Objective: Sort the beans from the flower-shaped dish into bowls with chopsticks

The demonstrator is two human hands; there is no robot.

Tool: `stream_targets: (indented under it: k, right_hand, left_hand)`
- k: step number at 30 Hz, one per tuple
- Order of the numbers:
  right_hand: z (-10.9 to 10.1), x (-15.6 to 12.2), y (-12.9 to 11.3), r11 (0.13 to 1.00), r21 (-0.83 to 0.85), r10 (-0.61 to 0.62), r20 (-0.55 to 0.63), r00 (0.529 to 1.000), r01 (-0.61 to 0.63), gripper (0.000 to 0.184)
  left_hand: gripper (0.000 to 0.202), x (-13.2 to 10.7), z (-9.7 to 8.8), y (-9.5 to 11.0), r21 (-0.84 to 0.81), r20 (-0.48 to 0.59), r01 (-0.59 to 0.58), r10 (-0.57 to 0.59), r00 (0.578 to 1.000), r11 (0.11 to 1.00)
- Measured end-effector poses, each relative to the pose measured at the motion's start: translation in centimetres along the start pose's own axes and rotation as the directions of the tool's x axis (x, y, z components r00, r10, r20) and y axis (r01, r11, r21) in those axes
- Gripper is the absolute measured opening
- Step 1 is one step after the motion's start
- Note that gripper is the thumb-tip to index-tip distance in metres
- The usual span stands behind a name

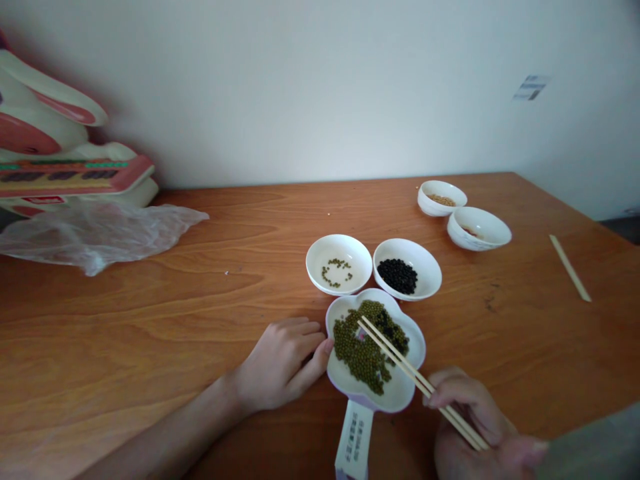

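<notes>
A flower-shaped white dish (415, 333) holds many green mung beans (365, 360), with some black beans among them at the upper right. Lying on the table at its left, my left hand (283, 363) touches the rim with the thumb; its fingers are loosely bent and hold nothing. My right hand (467, 413) is closed on a pair of wooden chopsticks (413, 375), whose tips are over the beans. Just behind the dish, a white bowl (314, 257) has a few mung beans, and the bowl (430, 267) beside it has black beans (397, 275).
Farther back at right stand a bowl (427, 203) of pale grains and a bowl (483, 237) with a little reddish content. A wooden stick (570, 268) lies at far right. A plastic bag (100, 233) and a toy keyboard (75, 177) are at left. A printed box (354, 440) is below the dish.
</notes>
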State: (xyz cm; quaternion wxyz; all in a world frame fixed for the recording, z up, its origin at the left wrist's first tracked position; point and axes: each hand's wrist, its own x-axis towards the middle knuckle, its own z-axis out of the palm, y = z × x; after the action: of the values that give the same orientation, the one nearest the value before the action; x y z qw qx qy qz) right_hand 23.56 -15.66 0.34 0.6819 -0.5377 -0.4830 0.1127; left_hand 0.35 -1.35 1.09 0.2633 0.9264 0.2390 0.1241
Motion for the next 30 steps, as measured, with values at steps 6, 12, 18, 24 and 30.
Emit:
stream_targets:
  k: [6,12,18,24,30]
  right_hand:
    - [-0.8,-0.6,1.0,0.997,-0.058,0.047,-0.112,0.993,-0.054,0.087]
    - [-1.4,-0.7,1.6,0.99,-0.079,0.101,-0.159,0.982,-0.115,0.091]
    - [-1.0,-0.6,1.1,0.985,-0.097,0.126,-0.143,0.982,-0.14,0.089]
    - [-0.9,-0.6,1.3,0.984,-0.092,0.138,-0.157,0.978,-0.154,0.088]
    - [-1.0,-0.6,1.3,0.986,-0.08,0.128,-0.176,0.976,-0.144,0.086]
  left_hand:
    - [0.043,-0.1,0.0,-0.1,0.008,0.005,-0.003,0.003,1.0,1.0]
    - [0.042,-0.2,0.1,-0.1,0.007,0.003,-0.006,0.006,1.0,1.0]
    - [0.041,-0.1,0.0,0.0,0.001,-0.004,-0.008,0.008,1.0,1.0]
    - [0.042,-0.1,-0.1,0.1,0.007,-0.015,-0.007,0.007,1.0,1.0]
    - [0.042,-0.1,-0.1,0.0,0.001,-0.011,-0.006,0.006,1.0,1.0]
